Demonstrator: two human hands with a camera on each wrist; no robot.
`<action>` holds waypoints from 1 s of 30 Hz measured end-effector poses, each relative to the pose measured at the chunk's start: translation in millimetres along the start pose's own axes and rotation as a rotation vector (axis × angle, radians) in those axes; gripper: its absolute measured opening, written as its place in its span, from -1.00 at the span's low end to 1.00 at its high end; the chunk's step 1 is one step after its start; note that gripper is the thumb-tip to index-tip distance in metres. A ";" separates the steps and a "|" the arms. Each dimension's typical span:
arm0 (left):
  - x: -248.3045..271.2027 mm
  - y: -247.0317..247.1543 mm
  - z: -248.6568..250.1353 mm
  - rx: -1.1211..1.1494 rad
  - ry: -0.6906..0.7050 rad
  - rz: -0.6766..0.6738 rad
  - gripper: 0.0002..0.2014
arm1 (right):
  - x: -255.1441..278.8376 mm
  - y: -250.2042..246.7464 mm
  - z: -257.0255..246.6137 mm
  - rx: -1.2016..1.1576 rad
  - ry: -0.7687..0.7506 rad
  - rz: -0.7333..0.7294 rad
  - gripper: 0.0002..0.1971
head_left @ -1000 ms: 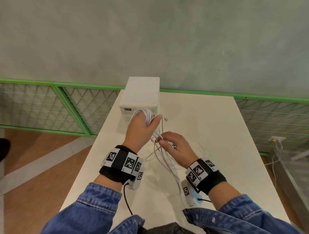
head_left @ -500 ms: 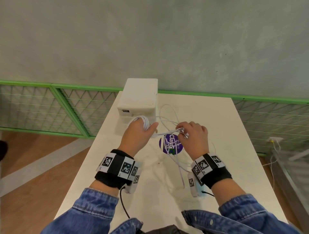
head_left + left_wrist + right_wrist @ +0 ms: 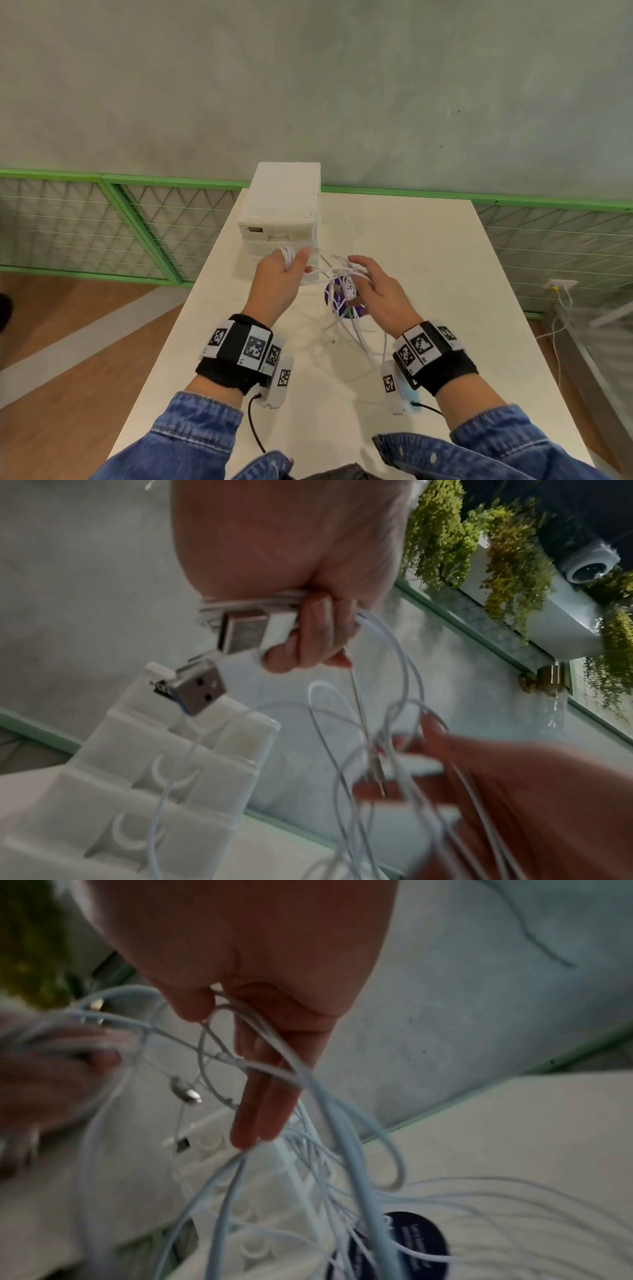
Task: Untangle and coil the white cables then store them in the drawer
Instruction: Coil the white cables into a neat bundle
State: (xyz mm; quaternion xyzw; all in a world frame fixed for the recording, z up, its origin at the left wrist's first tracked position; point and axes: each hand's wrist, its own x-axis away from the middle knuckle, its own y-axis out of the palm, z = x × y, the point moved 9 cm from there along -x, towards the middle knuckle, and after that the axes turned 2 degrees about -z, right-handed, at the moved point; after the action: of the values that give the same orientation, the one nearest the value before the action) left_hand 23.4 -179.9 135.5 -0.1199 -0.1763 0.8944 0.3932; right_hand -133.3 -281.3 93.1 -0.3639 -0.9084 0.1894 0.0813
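Note:
My left hand [image 3: 294,260] grips a coil of white cable [image 3: 287,254] wound round its fingers, just in front of the white drawer unit [image 3: 279,209]. In the left wrist view the left hand [image 3: 308,631] also clamps a USB plug [image 3: 253,631], and a second plug [image 3: 202,688] dangles below it. My right hand [image 3: 356,270] hovers beside it with its fingers [image 3: 260,1096] nearly straight. Loose loops of the tangled white cables [image 3: 346,318] hang over those fingers down to the table. The drawers look closed.
A white table [image 3: 428,274] stands against a grey wall with a green mesh rail behind it. A round purple sticker [image 3: 330,294] lies under the cables. The drawer unit sits at the table's far left edge. Other wires hang by the wall at the right.
My right hand swung out from near my body, pulled cable to the right, then came back toward the left hand with its fingers straightened. The left hand kept its coil.

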 end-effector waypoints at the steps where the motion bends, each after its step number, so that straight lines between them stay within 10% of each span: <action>1: -1.2 -9.0 5.0 -0.024 0.040 0.048 -0.51 | 1.9 4.5 7.5 0.076 0.031 -0.042 -0.56; 12: -8.5 -66.7 -10.0 -0.133 0.065 0.342 -0.48 | 4.5 -23.7 45.4 0.214 0.167 0.080 0.19; 20: -8.1 -78.2 -9.1 -0.190 0.096 0.387 -0.46 | 8.2 -62.4 69.4 0.049 0.338 0.285 0.42; 30: -13.3 -69.7 -28.9 -0.035 -0.077 0.276 -0.44 | 6.8 -41.3 61.4 -0.079 0.267 0.014 0.32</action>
State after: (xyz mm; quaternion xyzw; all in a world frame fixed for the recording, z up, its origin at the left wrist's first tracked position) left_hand 88.6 -139.6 138.8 -0.1151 -0.1887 0.9407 0.2574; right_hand -181.8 -321.4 53.6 -0.3950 -0.8937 0.1039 0.1855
